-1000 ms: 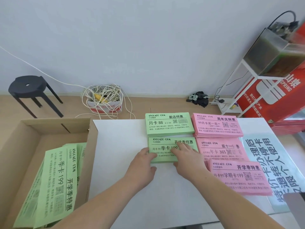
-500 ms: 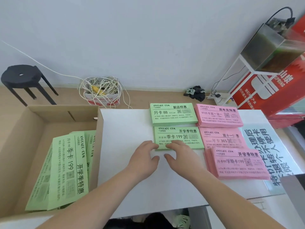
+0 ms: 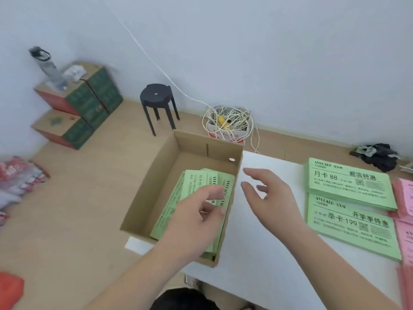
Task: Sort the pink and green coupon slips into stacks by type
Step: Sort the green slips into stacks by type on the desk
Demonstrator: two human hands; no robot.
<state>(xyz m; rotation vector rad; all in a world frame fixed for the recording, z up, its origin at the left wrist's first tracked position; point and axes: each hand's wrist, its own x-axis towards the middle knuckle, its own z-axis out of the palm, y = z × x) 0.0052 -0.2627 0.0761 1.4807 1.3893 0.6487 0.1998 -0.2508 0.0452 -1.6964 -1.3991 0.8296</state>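
A cardboard box (image 3: 156,175) stands left of the white table (image 3: 268,265) and holds loose green coupon slips (image 3: 192,186). My left hand (image 3: 196,218) hovers over those slips inside the box, fingers curled and apart, gripping nothing that I can see. My right hand (image 3: 268,198) is spread open above the table next to the box's right wall. Two green stacks lie on the table at the right: the far green stack (image 3: 348,182) and the near green stack (image 3: 350,227). Pink stacks (image 3: 404,198) show at the right edge, mostly cut off.
On the floor behind the box are a black stool (image 3: 157,99) and a small carton full of tangled white cable (image 3: 228,124). Stacked cartons with a bottle (image 3: 78,104) stand at the far left. Dark cloth (image 3: 380,153) lies by the wall.
Both hands have left the near green stack and swung left to the box. The view has turned left, so the pink stacks have slid to the right edge.
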